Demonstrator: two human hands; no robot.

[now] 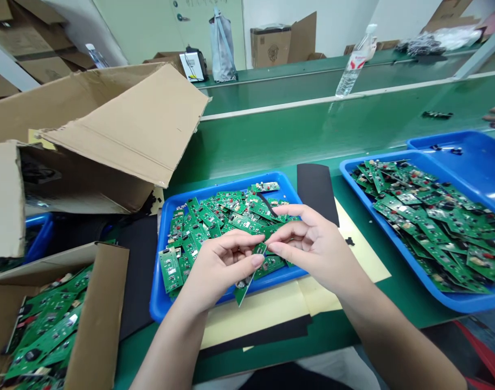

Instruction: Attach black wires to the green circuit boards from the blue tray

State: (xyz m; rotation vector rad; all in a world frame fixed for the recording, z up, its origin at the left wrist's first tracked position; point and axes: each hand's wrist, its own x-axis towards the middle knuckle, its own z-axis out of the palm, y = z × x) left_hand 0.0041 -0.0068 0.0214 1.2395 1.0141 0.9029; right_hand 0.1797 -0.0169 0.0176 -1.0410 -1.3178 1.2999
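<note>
One board (241,295), over the near rim of the tray (160,307): your left fingers (247,267) pinch it; your right fingers (291,230) meet its upper end, grip unclear. Steady it by the edges, pressing lightly.

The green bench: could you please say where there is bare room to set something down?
Free: a front patch of bench between the black strip and right arm, plus a narrow run between the yellow paper and right tray. Crowded: the middle tray, heaped with boards, the left hand and right hand over it, and the left side, taken by boxes.
</note>
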